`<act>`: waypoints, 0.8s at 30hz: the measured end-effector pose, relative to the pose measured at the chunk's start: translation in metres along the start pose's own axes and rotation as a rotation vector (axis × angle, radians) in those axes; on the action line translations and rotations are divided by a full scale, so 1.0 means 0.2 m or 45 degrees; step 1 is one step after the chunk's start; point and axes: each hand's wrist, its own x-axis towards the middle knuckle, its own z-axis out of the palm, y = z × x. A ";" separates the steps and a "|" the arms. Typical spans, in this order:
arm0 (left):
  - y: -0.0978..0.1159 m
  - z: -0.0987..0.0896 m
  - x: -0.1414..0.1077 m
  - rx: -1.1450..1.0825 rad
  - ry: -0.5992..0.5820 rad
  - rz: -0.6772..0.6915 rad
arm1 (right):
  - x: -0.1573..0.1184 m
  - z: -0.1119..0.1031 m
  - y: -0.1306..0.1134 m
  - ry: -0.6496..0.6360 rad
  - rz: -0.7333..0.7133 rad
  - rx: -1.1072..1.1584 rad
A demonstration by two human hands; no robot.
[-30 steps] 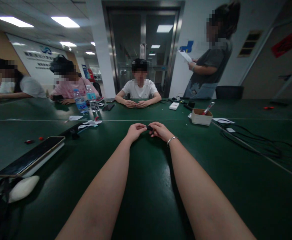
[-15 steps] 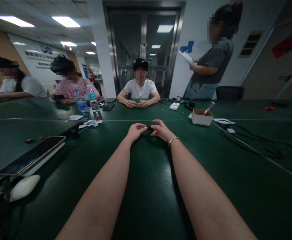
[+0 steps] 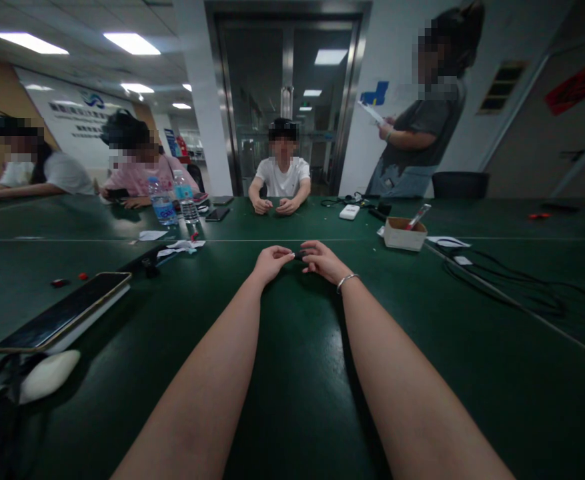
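Observation:
A small black object (image 3: 299,256), too small to name, is held just over the green table between my hands. My left hand (image 3: 273,263) pinches its left end between thumb and fingertips. From the other side my right hand (image 3: 326,263), with a silver bangle at the wrist, has its thumb and curled fingers closed on the right end. The fingers cover part of the object, so its full shape is hidden.
The green table (image 3: 197,320) bears a phone on a white box (image 3: 72,310) at left, crumpled paper (image 3: 182,248), two water bottles (image 3: 162,203), a small carton (image 3: 405,235) and black cables (image 3: 512,280) at right. A person in white (image 3: 283,175) sits opposite.
The raised fingers of my right hand have curled down towards the black object. My left hand has barely moved. The person opposite has drawn their elbows in and parted their hands.

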 end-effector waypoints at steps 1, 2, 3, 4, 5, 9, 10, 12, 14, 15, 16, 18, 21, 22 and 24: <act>0.00 0.00 0.00 0.003 0.006 0.000 | 0.00 0.00 0.00 0.003 -0.024 0.033; 0.00 0.00 0.00 0.004 0.008 0.002 | 0.00 0.00 0.00 0.014 -0.037 0.057; 0.00 0.00 0.00 0.002 0.005 0.002 | 0.00 0.00 0.00 0.033 -0.032 0.062; -0.01 0.00 0.00 -0.004 -0.003 0.002 | 0.00 0.00 0.00 0.049 -0.014 0.045; -0.01 0.00 0.00 -0.010 -0.012 0.004 | 0.00 0.00 0.00 0.055 0.011 0.015; -0.01 0.00 0.01 -0.015 -0.014 0.012 | -0.01 0.00 0.00 0.006 -0.006 -0.015; -0.01 0.00 0.01 -0.010 -0.012 0.013 | -0.01 0.00 0.00 0.003 -0.031 0.012; -0.01 -0.01 0.01 -0.005 -0.016 0.013 | -0.01 0.00 0.00 0.028 -0.041 0.049; -0.01 -0.01 0.00 -0.005 -0.019 0.015 | 0.00 0.00 0.00 0.057 0.008 0.016; -0.01 -0.01 0.00 -0.003 -0.016 0.014 | 0.00 0.00 0.00 0.057 0.035 -0.013; -0.01 0.00 0.00 -0.001 -0.012 0.013 | 0.00 0.00 0.00 0.045 0.048 -0.036; -0.01 0.00 0.00 0.008 -0.001 0.008 | 0.00 0.00 0.00 0.004 0.021 -0.033; -0.01 0.00 0.00 0.012 0.009 -0.005 | 0.00 0.00 0.00 -0.004 -0.034 0.046; 0.00 0.00 0.00 0.009 0.010 -0.010 | 0.00 0.00 -0.01 0.010 -0.023 0.048; 0.00 0.00 0.00 0.003 0.012 -0.013 | -0.01 0.01 -0.01 0.024 0.024 0.009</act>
